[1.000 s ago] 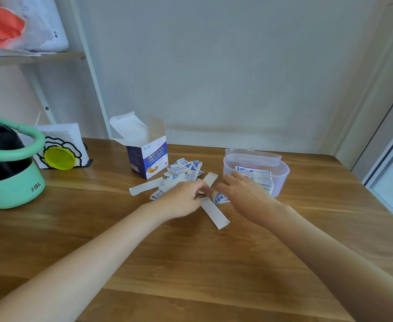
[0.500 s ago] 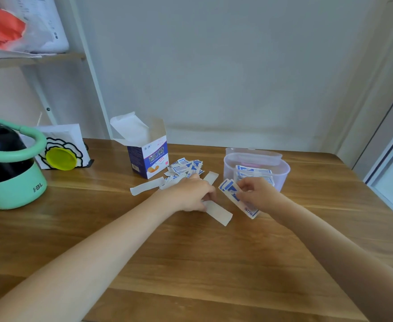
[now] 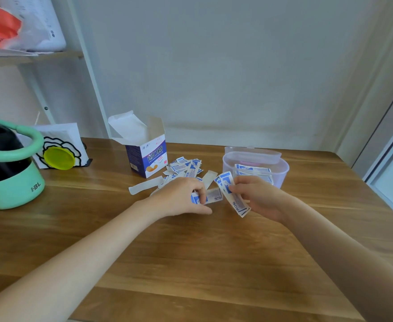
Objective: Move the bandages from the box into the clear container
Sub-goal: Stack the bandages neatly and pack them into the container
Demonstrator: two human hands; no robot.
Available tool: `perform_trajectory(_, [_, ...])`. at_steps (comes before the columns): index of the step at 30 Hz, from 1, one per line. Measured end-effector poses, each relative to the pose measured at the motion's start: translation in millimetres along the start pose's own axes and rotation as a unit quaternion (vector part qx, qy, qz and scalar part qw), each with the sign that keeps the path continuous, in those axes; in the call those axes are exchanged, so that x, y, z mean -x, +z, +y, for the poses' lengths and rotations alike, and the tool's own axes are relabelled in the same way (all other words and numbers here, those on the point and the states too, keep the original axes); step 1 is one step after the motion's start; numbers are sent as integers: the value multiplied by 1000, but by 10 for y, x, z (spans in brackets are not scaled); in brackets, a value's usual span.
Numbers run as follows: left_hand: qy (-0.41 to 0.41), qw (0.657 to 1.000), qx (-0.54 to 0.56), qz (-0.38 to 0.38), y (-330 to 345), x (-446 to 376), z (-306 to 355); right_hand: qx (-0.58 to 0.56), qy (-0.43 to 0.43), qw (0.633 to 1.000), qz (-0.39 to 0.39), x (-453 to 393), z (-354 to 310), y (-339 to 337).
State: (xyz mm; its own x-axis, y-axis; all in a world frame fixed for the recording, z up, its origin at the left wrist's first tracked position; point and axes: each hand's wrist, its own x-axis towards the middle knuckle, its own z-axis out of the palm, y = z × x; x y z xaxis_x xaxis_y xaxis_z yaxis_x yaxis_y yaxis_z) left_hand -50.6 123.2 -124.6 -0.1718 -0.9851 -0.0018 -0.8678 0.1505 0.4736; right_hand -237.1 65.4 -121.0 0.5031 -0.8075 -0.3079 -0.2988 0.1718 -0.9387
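Two hands mid-table, left hand (image 3: 181, 196) pinching one bandage (image 3: 210, 196), right hand (image 3: 258, 196) gripping a bandage stack (image 3: 233, 198); bare table (image 3: 190, 263) nearer

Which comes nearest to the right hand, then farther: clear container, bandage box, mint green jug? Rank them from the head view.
1. Clear container, just behind the right hand.
2. Bandage box, past the left hand, back left.
3. Mint green jug, far left edge.

bandages (image 3: 186, 167) between box (image 3: 147, 156), container (image 3: 282, 174)
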Motion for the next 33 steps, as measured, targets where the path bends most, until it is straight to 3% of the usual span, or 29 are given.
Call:
perform_trajectory(3, [5,999,36,-15,-44,-4,10,201,-75,977,9,47,-49,68])
perform_trajectory(6, [1,998,63,-27,-25,-12,51,425,-184,886,22,61,-108,173])
perform_trajectory(9, [-15,998,64,-13,13,-11,87,486,-212,847,37,38,-87,247])
perform_trajectory(14, [-49,998,38,6,19,19,63,567,-273,767,129,-28,74,207])
perform_trajectory(16, [-50,998,23,20,77,18,55,593,-293,743,103,-66,164,238])
perform_trajectory(19, [-43,998,-34,24,197,-1,63,600,-304,738,49,-74,242,272])
perform_trajectory(23, [-45,998,-26,30,216,-14,21,680,-253,685,69,-15,162,97])
perform_trajectory(24, [-44,998,-18,27,205,-14,14,681,-223,695,63,1,138,38])
perform_trajectory(28, [-44,998,14,35,202,-9,24,580,-167,797,31,44,93,-58])
perform_trajectory(33, [-38,997,9,71,247,15,56,541,-190,817,61,86,132,-20])
